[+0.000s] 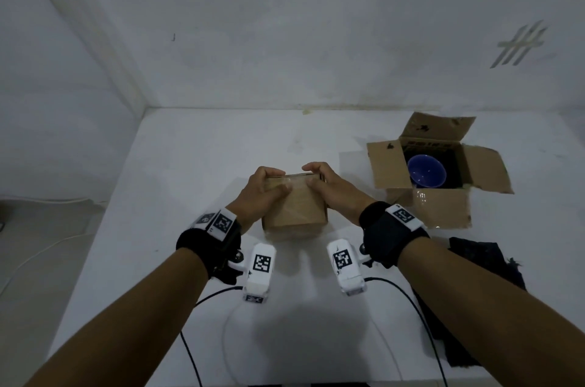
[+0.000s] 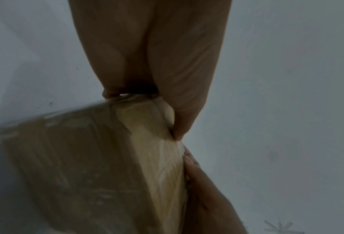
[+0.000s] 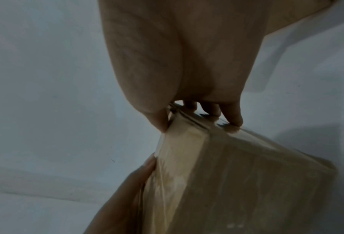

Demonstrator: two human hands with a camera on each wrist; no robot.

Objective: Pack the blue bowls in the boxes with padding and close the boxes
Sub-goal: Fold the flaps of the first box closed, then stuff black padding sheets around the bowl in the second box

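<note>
Gripping closed box (image 1: 296,206), left hand (image 1: 260,193), right hand (image 1: 332,189).

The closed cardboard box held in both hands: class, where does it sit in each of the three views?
Head: closed box at centre, between both hands.
Left wrist: lower left.
Right wrist: lower right.
Shared landmark: the box's pale taped face, flanked by both hands.
</note>
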